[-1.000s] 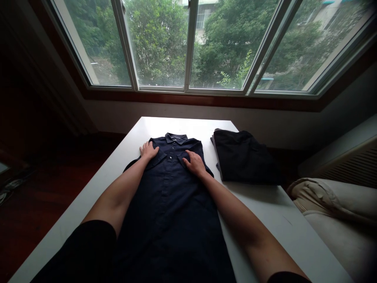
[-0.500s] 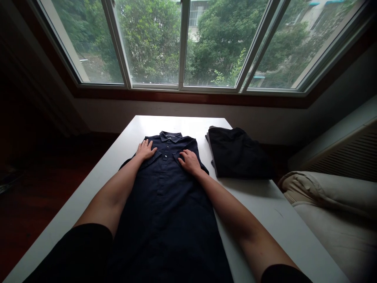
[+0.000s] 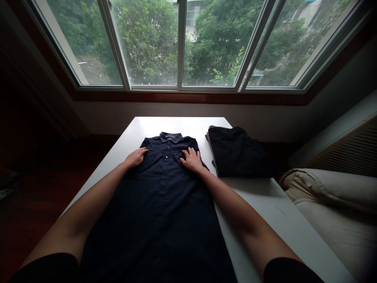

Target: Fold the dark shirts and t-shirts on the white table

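A dark navy button-up shirt (image 3: pixel 165 196) lies flat and face up on the white table (image 3: pixel 265 204), collar toward the window. My left hand (image 3: pixel 135 157) rests at the shirt's left edge near the chest pocket, fingers stretched out. My right hand (image 3: pixel 192 160) lies flat on the right chest pocket with its fingers spread. Neither hand holds anything.
A folded black garment (image 3: pixel 238 151) sits on the table to the right of the shirt. A beige cushion or sofa (image 3: pixel 332 204) stands beyond the table's right edge. A wide window (image 3: pixel 179 43) runs behind the table; dark wooden floor (image 3: pixel 35 184) lies to the left.
My left hand has slid down and outward from the shirt's shoulder to its left edge. My right hand has barely shifted on the pocket.
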Tool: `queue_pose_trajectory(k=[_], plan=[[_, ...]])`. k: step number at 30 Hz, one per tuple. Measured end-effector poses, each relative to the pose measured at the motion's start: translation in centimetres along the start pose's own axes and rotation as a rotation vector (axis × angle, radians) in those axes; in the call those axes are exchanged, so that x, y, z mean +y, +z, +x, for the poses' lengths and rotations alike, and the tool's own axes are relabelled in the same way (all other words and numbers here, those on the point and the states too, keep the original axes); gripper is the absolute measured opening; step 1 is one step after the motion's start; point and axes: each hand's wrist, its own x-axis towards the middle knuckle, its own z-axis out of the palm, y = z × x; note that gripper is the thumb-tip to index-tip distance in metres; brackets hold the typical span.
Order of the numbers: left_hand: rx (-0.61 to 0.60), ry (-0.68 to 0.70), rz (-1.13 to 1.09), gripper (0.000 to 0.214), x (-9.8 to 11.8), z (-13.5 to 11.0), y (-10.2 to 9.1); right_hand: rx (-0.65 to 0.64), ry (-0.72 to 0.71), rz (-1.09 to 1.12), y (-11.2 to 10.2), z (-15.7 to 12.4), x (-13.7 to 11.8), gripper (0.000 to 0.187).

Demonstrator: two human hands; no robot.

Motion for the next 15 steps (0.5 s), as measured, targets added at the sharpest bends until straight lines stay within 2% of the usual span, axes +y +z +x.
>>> queue_pose_trajectory(k=[4, 7, 11, 15], plan=[[-0.012, 0.090, -0.012, 0.057, -1.5, -2.2, 0.5, -0.024, -0.020, 0.010, -0.2, -0.4, 0.3, 0.059], [0.008, 0.080, 0.034, 0.066, -1.6, -3.3, 1.3, 0.044, -0.011, 0.014, -0.2, -1.5, 0.3, 0.057], [-0.022, 0.061, 0.043, 0.069, -1.5, -3.7, 1.3, 0.160, -0.041, 0.027, -0.1, -3.0, 0.4, 0.048], [-0.011, 0.091, 0.061, 0.068, -2.0, -3.9, 0.8, 0.126, -0.024, 0.071, -0.2, -3.5, 1.4, 0.046]])
